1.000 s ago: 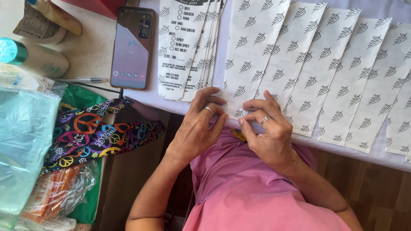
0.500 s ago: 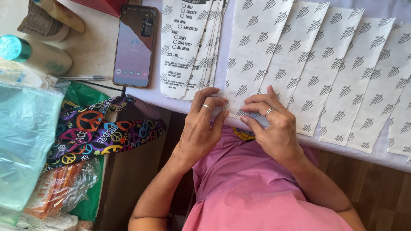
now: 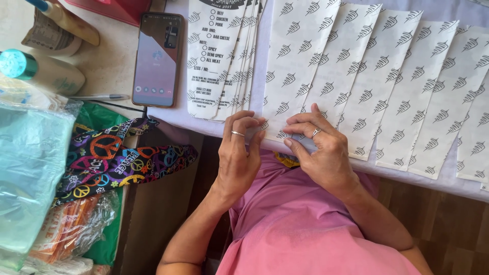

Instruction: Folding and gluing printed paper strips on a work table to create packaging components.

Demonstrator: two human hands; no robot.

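My left hand [image 3: 239, 153] and my right hand [image 3: 318, 150] meet at the near edge of the table, both pinching the bottom end of a white paper sleeve [image 3: 295, 66] printed with small dark leaf marks. Each hand wears a ring. The fingertips fold or press the sleeve's lower edge, which they partly hide. Several more such sleeves [image 3: 402, 97] lie overlapped in a row to the right. A stack of printed order-form sleeves [image 3: 224, 56] lies just left of the held one.
A smartphone [image 3: 157, 58] with a lit screen lies at the table's left, a pen [image 3: 99, 97] beside it. Bottles [image 3: 41, 69] stand at far left. A patterned cloth [image 3: 117, 158] and plastic bags [image 3: 30, 163] hang below. My pink shirt [image 3: 316, 229] fills the foreground.
Both hands have stayed on the sleeve's lower edge, with the fingers shifting slightly closer over it. The view has drifted a little.
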